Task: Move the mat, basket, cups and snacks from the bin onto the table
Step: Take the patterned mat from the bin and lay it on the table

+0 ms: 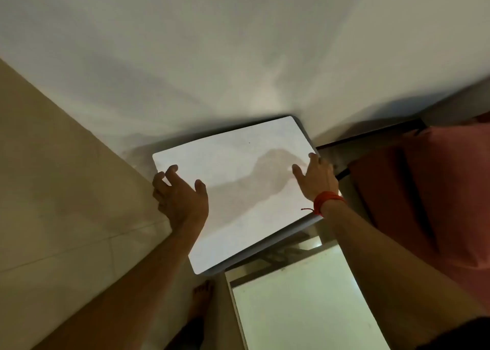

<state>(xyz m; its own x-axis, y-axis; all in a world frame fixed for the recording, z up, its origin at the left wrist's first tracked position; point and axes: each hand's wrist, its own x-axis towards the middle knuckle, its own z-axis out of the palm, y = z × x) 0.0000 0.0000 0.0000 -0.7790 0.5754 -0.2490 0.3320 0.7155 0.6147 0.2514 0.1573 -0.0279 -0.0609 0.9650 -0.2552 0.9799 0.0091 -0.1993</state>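
A small white table [238, 169] with rounded corners stands against the wall, and its top is bare. My left hand [180, 195] hovers at the table's left edge with its fingers curled and apart, holding nothing. My right hand [316, 177], with a red thread band on the wrist, lies palm down at the right edge with its fingers spread over the rim. No mat, basket, cup, snack or bin shows in this view.
A white wall [238, 44] fills the upper part of the view. Beige floor tiles [53, 190] lie to the left. A pink cloth [437, 190] hangs on the right. A pale glossy surface [297, 310] sits below the table, beside my bare foot [201, 299].
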